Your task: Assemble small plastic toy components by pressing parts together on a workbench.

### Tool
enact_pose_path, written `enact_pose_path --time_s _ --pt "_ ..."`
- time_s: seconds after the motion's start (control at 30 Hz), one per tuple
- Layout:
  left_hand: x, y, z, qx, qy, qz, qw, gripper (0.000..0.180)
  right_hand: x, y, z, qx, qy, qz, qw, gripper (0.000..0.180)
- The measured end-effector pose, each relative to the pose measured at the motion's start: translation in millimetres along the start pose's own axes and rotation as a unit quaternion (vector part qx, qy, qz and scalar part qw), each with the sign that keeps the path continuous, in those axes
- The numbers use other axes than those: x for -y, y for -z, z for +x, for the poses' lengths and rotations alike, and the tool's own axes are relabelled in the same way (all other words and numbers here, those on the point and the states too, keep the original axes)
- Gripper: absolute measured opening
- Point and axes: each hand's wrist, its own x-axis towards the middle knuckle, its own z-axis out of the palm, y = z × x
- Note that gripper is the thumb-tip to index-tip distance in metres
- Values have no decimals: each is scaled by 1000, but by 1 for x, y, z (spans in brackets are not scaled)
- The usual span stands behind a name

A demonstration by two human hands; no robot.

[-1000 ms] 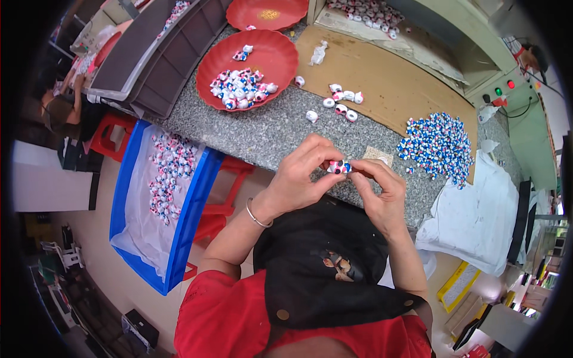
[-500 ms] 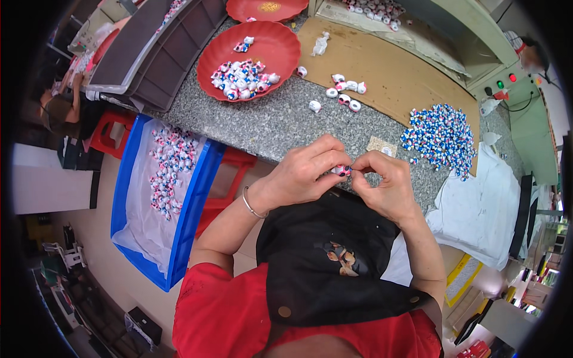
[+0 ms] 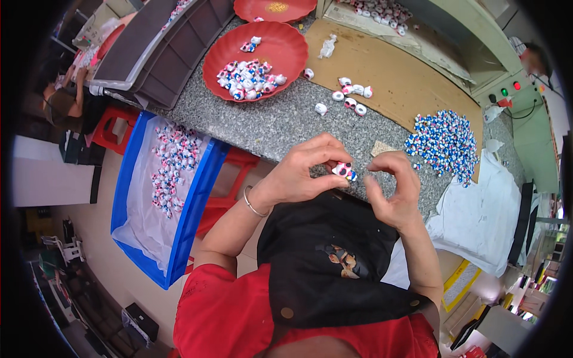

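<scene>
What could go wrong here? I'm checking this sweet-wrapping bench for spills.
The left hand alone pinches the wrapped sweet over the counter edge; the right hand is open beside it, so a slip might drop it into the lap. The loose blue pile lies close to the counter's near edge, so a passing sleeve could sweep sweets off.
</scene>
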Motion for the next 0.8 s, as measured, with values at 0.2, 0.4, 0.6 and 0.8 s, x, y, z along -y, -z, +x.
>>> enact_pose_path --time_s 0.2,0.4,0.6,0.8 --pt "8 3 -2 28 33 -78 996 35 0 0 -1 56 95 16 994 50" --pt "10 1 -2 65 46 -128 989 35 0 -1 1 105 116 10 988 49" --pt "14 -1 -2 78 73 -168 980 35 -1 -1 -1 97 140 0 985 49" --pt "16 -1 -1 95 57 -122 986 34 3 -3 -3 104 119 -4 987 43"
